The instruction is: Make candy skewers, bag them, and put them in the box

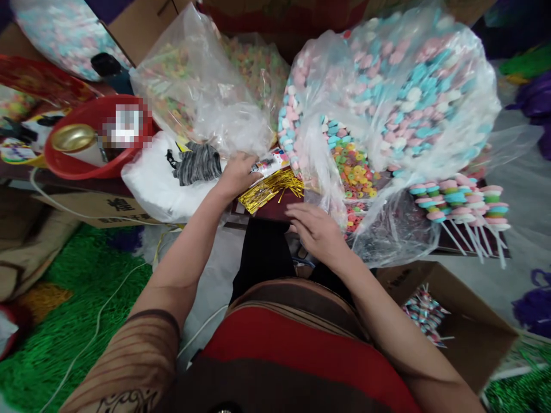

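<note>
1. I see the left hand [236, 175] at the near edge of the worktop [275, 209], fingers curled narrow around one end of a single printed packet [270, 162]. The rest of the packet sticks out to the right of the knuckles.
2. Just below the packet lies one loose heap of gold twist ties [270, 189], touching the left hand's fingertips and spilling toward the middle of the near edge. There are too many ties for me to count.
3. The right hand [318, 229] holds nothing. It lies flat and wide, palm down, over the near edge, to the right of the ties and apart from them.
4. Beside that hand's fingers sits one open clear bag of coloured ring sweets [355, 172].
5. Behind and over it bulges one large clear bag of pink, blue and white sweets [413, 86], filling the right back part of the worktop.
6. At the right edge I see a stack of pastel sweet skewers [460, 201] on white sticks. I cannot tell their exact number.
7. At the back left stand two more clear bags of mixed small sweets [189, 74].
8. Left of the left hand is one white bag [150, 183] with a grey striped cloth [196, 163] on it.
9. Further left is one red basin [88, 163] holding a gold bowl [73, 137].
10. One cardboard box [469, 338] on the floor at lower right holds wrapped skewers.
</note>
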Tool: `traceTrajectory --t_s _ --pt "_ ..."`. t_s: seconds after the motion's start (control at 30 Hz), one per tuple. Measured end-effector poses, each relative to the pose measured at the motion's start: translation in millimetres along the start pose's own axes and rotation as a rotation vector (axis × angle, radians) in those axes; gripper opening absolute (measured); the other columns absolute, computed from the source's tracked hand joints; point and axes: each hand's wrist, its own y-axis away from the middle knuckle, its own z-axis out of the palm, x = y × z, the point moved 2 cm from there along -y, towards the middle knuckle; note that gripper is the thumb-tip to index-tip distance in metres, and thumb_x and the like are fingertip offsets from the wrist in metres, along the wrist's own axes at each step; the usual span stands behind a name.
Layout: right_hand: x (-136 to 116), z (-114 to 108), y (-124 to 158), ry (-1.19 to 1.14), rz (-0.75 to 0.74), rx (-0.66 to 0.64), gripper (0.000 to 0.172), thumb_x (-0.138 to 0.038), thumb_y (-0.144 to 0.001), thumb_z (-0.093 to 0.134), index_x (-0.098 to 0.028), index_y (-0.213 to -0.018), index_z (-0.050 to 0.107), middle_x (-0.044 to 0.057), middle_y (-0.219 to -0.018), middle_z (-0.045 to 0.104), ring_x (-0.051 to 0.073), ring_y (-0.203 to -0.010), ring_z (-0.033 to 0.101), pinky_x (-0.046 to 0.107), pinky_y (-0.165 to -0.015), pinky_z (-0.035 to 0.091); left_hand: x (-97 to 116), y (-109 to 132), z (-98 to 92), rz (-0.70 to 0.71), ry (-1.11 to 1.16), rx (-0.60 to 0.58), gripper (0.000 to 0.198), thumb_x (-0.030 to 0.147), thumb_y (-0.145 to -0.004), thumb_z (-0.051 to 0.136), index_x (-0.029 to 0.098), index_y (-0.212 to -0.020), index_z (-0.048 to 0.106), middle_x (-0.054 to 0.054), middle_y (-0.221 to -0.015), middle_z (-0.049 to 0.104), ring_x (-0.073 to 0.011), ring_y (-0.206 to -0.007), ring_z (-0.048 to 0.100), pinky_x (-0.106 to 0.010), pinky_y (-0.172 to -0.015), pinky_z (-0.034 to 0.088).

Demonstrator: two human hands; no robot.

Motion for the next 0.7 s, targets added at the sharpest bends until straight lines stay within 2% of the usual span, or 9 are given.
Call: traceTrajectory --t_s 0.07,0.17,0.3,0.37,0.5,0.7 --pt "6.0 23.2 -26.0 0.073 0.0 -0.106 0.031 -0.02 -0.1 0.05 -0.02 -0.123 0.071 0.013 -0.132 0.072 0.027 -0.129 0.063 0.049 -0.111 0.049 -2.9 -1.5 -0.3 0.048 -0.004 -0.015 0.04 0.023 -0.091 0.051 0.011 -0.126 0.067 -0.017 -0.124 0.068 -0.0311 -0.123 0.058 -0.044 -0.111 0.042" --pt "16.9 50.3 -51.6 0.208 0.034 -0.248 0.036 -0.019 -0.101 0.047 -0.021 -0.128 0.07 0.012 -0.142 0.067 0.032 -0.138 0.053 0.055 -0.114 0.041 -2.8 -0.5 -4.2 0.095 -0.016 -0.039 0.045 0.022 -0.089 0.051 0.012 -0.131 0.064 -0.017 -0.128 0.069 -0.0319 -0.125 0.058 -0.046 -0.112 0.04" --pt "25.3 66.4 -59.2 0.326 0.055 -0.362 0.037 -0.023 -0.104 0.043 -0.023 -0.13 0.068 0.011 -0.146 0.064 0.033 -0.139 0.05 0.053 -0.112 0.037 1.1 0.5 -12.7 -0.025 -0.044 -0.071 0.047 0.03 -0.084 0.061 0.015 -0.129 0.064 -0.019 -0.132 0.065 -0.0377 -0.129 0.055 -0.054 -0.114 0.035" --pt "27.2 68.8 -57.4 0.345 0.061 -0.382 0.038 -0.024 -0.104 0.043 -0.023 -0.133 0.067 0.011 -0.146 0.063 0.032 -0.139 0.05 0.051 -0.111 0.038 4.1 -0.7 -15.9 -0.07 -0.031 -0.08 0.048 0.032 -0.081 0.066 0.015 -0.126 0.063 -0.019 -0.132 0.064 -0.0387 -0.129 0.055 -0.056 -0.115 0.032" --pt "28.3 70.3 -54.9 0.329 0.043 -0.354 0.038 -0.023 -0.103 0.043 -0.023 -0.133 0.067 0.011 -0.145 0.064 0.033 -0.137 0.051 0.052 -0.108 0.038 8.8 -1.9 -17.5 -0.094 0.031 -0.127 0.055 0.029 -0.08 0.069 0.013 -0.131 0.056 -0.021 -0.136 0.06 -0.037 -0.13 0.054 -0.051 -0.113 0.037" --pt "30.8 72.8 -54.4 0.34 0.049 -0.342 0.038 -0.025 -0.105 0.041 -0.023 -0.133 0.067 0.009 -0.146 0.064 0.031 -0.138 0.051 0.05 -0.109 0.037 6.8 -2.8 -16.4 -0.11 0.062 -0.094 0.064 0.024 -0.079 0.07 0.008 -0.137 0.049 -0.024 -0.141 0.054 -0.0369 -0.135 0.051 -0.047 -0.112 0.041"
